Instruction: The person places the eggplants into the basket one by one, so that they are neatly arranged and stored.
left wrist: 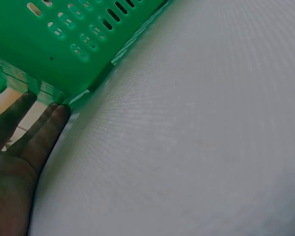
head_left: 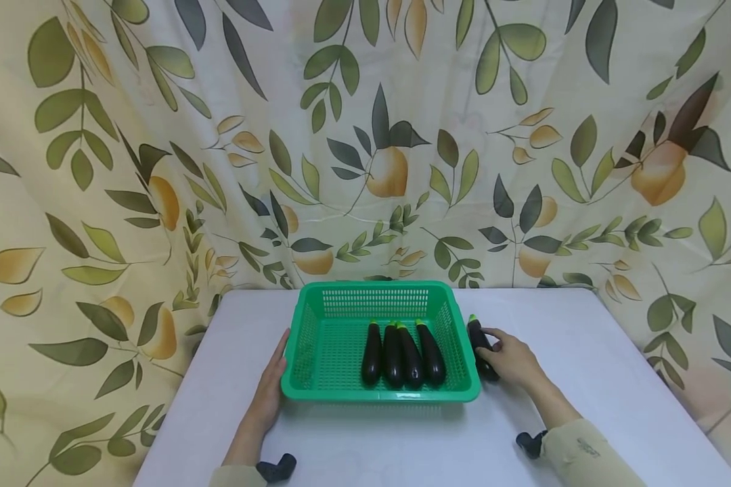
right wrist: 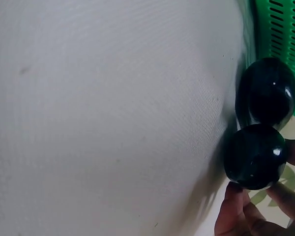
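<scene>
While the left hand rests flat with straight fingers against the left wall of the green basket, holding nothing, the right hand curls round an eggplant lying on the white table just right of the basket (the right wrist view shows two dark rounded ends there). Four eggplants lie side by side inside the basket. Behind the basket hangs a leaf-print curtain.
</scene>
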The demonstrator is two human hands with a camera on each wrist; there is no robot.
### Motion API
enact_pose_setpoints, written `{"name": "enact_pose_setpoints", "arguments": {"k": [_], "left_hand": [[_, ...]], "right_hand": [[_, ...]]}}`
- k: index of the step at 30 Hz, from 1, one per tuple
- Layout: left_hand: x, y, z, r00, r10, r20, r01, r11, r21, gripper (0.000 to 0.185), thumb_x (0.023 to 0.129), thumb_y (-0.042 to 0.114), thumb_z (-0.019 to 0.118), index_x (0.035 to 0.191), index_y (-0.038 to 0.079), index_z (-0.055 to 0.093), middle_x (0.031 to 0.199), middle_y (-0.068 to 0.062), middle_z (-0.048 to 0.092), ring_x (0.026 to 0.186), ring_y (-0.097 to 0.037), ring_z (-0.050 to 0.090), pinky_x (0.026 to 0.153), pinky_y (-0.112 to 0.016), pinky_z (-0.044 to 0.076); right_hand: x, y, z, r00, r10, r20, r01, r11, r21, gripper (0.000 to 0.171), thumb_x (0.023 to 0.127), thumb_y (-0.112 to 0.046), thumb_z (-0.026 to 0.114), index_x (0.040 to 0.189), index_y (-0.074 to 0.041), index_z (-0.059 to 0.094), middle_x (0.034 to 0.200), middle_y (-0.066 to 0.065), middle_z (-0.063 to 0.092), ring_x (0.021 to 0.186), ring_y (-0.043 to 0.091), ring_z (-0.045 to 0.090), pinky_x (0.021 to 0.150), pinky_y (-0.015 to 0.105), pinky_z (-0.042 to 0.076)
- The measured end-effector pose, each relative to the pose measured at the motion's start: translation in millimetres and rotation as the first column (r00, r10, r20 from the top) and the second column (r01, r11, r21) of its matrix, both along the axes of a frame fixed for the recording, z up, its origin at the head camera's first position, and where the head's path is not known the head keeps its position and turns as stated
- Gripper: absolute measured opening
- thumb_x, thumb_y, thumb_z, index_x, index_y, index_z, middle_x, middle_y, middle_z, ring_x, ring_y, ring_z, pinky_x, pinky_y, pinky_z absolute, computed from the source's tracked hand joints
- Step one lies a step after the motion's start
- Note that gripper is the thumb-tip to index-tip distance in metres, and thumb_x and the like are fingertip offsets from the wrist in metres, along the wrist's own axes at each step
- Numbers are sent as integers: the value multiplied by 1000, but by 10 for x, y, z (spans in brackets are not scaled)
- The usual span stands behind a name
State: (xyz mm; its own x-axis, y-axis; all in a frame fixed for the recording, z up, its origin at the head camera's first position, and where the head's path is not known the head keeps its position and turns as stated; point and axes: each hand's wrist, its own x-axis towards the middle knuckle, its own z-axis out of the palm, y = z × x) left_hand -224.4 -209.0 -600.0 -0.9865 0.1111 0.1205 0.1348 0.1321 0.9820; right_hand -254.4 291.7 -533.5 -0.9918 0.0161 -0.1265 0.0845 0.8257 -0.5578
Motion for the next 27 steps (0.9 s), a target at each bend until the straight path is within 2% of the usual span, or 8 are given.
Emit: {"name": "enact_pose_setpoints", "arguments": {"k": [6,10,16,24,27], "left_hand": [[6,0,-1,1000,-9,1,9,1000,13,54,112,43,21,166,38,20,174,13,18,164,-29,6,123,-73,1],[1,9,4,1000,-5,-5,5,1000,24,54,112,43,21,166,39,21,173,13,19,164,-28,6,124,-73,1],[-19,11,-5,1000,-9,-2,9,1000,22,55,112,43,22,166,35,19,173,14,18,164,-28,6,124,-72,1],[-14,5,-5,1000,-5,3,5,1000,22,53,112,43,21,164,44,21,174,12,18,164,-29,6,124,-72,1],[-10,0,-6,1000,-2,0,2,1000,16,54,112,43,21,165,41,20,174,11,18,164,-30,6,124,-73,1]], "right_hand": [[10,11,5,1000,-8,6,8,1000,4,60,101,-32,62,151,0,48,109,22,67,92,30,62,72,37,52],[6,17,27,1000,-12,3,12,1000,10,61,101,-33,62,152,-1,47,109,23,66,91,30,61,71,37,52],[27,35,131,1000,-2,-15,2,1000,17,62,101,-33,62,151,1,47,111,27,66,91,31,63,68,35,52],[32,43,294,999,11,-34,-10,1000,26,63,101,-33,63,151,1,46,114,30,64,89,32,64,65,32,52],[29,46,334,999,12,-34,-11,1000,28,63,101,-33,63,151,2,45,114,31,64,86,31,64,62,31,51]]}}
